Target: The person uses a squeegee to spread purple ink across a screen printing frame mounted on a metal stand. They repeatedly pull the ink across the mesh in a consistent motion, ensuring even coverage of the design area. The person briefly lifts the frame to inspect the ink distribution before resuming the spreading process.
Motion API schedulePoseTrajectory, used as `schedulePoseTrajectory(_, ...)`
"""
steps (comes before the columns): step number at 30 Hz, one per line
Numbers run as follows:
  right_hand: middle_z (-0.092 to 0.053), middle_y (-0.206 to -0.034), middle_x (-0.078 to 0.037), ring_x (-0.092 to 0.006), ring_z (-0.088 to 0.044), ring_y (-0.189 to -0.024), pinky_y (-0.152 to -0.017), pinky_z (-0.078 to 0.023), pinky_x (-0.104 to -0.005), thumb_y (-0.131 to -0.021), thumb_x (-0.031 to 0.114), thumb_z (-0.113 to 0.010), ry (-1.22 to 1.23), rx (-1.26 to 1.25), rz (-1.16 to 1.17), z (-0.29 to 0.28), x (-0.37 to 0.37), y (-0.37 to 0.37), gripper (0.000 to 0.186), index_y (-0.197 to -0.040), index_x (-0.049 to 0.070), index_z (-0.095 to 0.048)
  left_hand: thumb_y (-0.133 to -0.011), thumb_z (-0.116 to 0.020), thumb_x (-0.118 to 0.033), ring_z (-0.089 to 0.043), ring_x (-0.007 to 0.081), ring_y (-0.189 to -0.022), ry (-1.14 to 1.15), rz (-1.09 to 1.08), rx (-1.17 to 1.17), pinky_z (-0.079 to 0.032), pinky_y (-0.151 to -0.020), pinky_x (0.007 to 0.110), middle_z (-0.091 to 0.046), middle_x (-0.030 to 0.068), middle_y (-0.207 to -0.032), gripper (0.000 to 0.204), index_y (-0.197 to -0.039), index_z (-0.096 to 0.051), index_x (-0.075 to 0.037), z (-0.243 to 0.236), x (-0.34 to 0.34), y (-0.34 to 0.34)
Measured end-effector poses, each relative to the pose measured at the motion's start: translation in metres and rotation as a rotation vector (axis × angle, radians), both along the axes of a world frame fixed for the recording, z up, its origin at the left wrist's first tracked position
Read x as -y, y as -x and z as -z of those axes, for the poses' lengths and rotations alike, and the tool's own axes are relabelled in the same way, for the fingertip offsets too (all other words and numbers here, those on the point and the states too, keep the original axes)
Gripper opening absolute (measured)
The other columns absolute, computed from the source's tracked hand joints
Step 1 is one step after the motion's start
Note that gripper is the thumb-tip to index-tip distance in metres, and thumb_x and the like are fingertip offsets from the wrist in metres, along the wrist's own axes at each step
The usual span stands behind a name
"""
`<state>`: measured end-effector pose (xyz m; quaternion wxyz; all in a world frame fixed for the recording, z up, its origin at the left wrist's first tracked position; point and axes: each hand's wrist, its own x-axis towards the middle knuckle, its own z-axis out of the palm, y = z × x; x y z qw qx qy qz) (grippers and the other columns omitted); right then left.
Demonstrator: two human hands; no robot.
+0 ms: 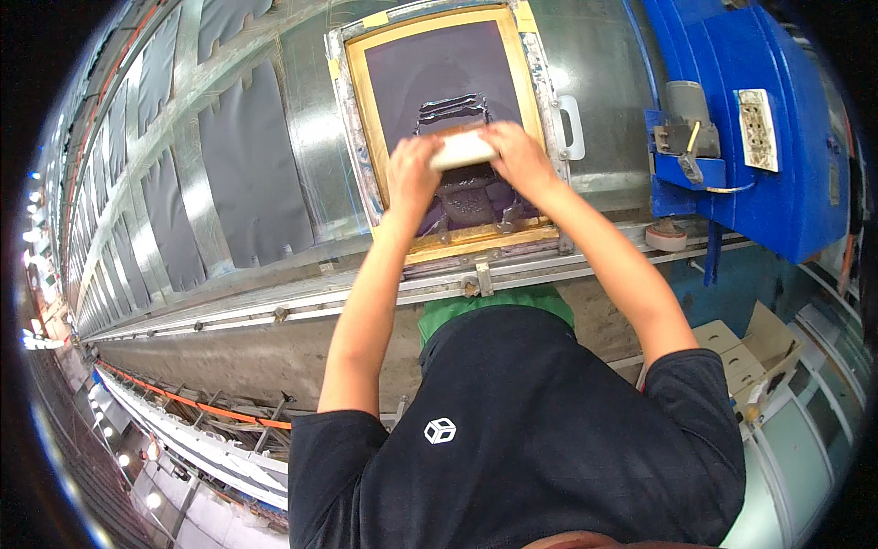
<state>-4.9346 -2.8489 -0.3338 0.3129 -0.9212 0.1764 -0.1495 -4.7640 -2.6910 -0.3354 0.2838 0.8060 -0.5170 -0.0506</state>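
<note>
My left hand [413, 171] and my right hand [519, 157] are closed round the two ends of a pale-handled squeegee [465, 152]. It lies crosswise over a screen printing frame [358, 128] with yellow tape along its inner edges. Dark grey-purple mesh [412, 66] fills the frame. Beyond the squeegee, wet, glossy dark ink [453, 108] lies in ridged streaks. Thick dark ink [466, 203] is also smeared on the near side, between my forearms. Both hands are slightly blurred, and the squeegee's blade is hidden.
Dark fabric pieces [249, 169] lie in rows along the long shiny table at left. A metal rail [366, 291] edges its near side. A white handle [571, 128] sticks out at the frame's right. Further right stand a blue machine [796, 119] and open cardboard boxes [732, 357].
</note>
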Motion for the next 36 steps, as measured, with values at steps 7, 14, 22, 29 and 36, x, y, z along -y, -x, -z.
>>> schedulePoseTrajectory(7, -0.064, -0.125, -0.015, -0.0344, -0.059, -0.118, -0.103, -0.050, -0.0427, -0.071, -0.003, -0.076, -0.096, -0.099, -0.012, -0.024, -0.053, 0.054, 0.054, -0.124, 0.002, -0.067, -0.066, -0.067, 0.010, -0.068, 0.0227, -0.103, -0.023, 0.070, -0.051, -0.051, -0.087, 0.039, -0.074, 0.0007, -0.114, 0.048, -0.108, -0.076, -0.012, -0.015, -0.059, 0.047)
schedulePoseTrajectory(14, -0.069, -0.118, -0.013, -0.0336, -0.061, -0.112, -0.100, -0.049, -0.0427, -0.074, 0.001, -0.074, 0.076, 0.018, -0.001, -0.017, 0.032, -0.027, 0.041, -0.115, 0.002, -0.070, -0.071, -0.065, 0.005, -0.068, 0.0306, -0.104, 0.020, 0.006, -0.059, -0.053, -0.092, 0.040, -0.075, 0.0084, -0.108, 0.038, -0.103, -0.078, -0.011, -0.018, 0.028, -0.026)
schedulePoseTrajectory(22, -0.067, -0.121, -0.013, -0.0336, -0.060, -0.114, -0.102, -0.049, -0.0429, -0.069, 0.003, -0.080, -0.051, -0.092, -0.001, -0.010, -0.062, 0.071, 0.050, -0.118, 0.002, -0.069, -0.066, -0.065, 0.011, -0.070, 0.0249, -0.106, -0.049, 0.071, -0.021, -0.054, -0.092, 0.041, -0.076, 0.0056, -0.110, 0.046, -0.104, -0.077, -0.012, -0.001, -0.064, 0.058)
schedulePoseTrajectory(29, -0.066, -0.117, -0.015, -0.0280, -0.062, -0.108, -0.095, -0.050, -0.0406, -0.082, 0.033, -0.085, -0.175, 0.140, 0.443, -0.005, 0.046, 0.059, 0.056, -0.129, 0.007, -0.068, -0.072, -0.071, 0.005, -0.069, 0.0291, -0.103, -0.037, -0.047, -0.189, -0.053, -0.093, 0.040, -0.076, 0.0070, -0.109, 0.039, -0.106, -0.078, -0.013, -0.022, -0.019, 0.004)
schedulePoseTrajectory(36, -0.073, -0.103, -0.018, -0.0334, -0.069, -0.094, -0.087, -0.052, -0.0396, -0.095, 0.023, -0.067, -0.308, 0.188, 0.648, 0.056, 0.103, 0.040, 0.029, -0.121, 0.012, -0.068, -0.071, -0.077, -0.004, -0.067, 0.0280, -0.109, 0.073, -0.031, -0.039, -0.052, -0.096, 0.039, -0.074, 0.0053, -0.117, 0.041, -0.110, -0.077, -0.013, -0.009, 0.007, -0.003)
